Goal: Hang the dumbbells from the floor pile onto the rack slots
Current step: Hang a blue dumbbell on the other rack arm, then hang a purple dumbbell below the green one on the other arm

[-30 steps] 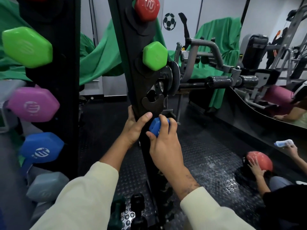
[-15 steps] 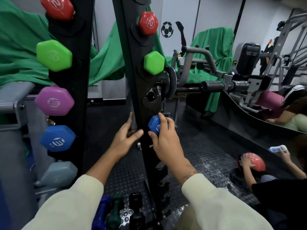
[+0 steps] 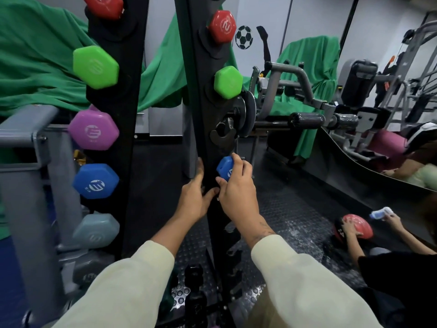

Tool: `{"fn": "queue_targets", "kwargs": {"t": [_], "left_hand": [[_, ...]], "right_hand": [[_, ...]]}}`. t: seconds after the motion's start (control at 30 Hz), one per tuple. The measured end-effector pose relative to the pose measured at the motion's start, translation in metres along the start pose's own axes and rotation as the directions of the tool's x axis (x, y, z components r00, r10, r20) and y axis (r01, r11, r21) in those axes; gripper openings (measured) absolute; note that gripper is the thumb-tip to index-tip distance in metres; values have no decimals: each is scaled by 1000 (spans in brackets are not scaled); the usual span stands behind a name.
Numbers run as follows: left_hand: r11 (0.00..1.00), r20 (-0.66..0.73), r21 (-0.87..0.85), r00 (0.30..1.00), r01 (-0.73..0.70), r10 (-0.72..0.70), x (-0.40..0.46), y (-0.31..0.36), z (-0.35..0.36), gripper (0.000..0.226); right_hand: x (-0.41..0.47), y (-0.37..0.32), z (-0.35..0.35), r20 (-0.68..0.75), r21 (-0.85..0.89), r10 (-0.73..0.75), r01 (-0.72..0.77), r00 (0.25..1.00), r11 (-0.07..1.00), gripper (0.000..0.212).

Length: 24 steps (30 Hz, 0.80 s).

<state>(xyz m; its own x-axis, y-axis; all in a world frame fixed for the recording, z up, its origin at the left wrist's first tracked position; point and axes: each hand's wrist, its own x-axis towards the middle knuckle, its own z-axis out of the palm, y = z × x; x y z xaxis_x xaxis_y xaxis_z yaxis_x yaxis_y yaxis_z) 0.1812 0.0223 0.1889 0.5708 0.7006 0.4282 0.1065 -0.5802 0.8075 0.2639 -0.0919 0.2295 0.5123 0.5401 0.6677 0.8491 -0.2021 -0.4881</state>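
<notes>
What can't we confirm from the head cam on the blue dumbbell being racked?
- Seating of the blue dumbbell: the right hand covers its lower half, and the right upright hides the handle and slot.
- Left hand contact: its fingertips lie along the upright's edge; any grip is unclear.
- Floor pile: dark, blurred, partly behind both sleeves; no count possible.
- Top red dumbbell: cut off by the top edge.
</notes>
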Motion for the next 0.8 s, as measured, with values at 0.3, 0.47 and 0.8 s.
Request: {"fn": "queue_targets", "kwargs": {"t": [0.3,0.47,0.8], "left_hand": [[997,83,77,996,25,-32,-22,-14,-9,93],[978,65,208,997,22,-36,-45,-44,-17,91],[883,53,384,948,270,-313,-114,-132,-18,83]], "right_hand": [[-17,0,4,48,43,15,-17,999,999,93],[-49,7,12,4,103,28,-29,1000,994,87],[-140,50,66,206,138,108,-138,973,981,49]]}}
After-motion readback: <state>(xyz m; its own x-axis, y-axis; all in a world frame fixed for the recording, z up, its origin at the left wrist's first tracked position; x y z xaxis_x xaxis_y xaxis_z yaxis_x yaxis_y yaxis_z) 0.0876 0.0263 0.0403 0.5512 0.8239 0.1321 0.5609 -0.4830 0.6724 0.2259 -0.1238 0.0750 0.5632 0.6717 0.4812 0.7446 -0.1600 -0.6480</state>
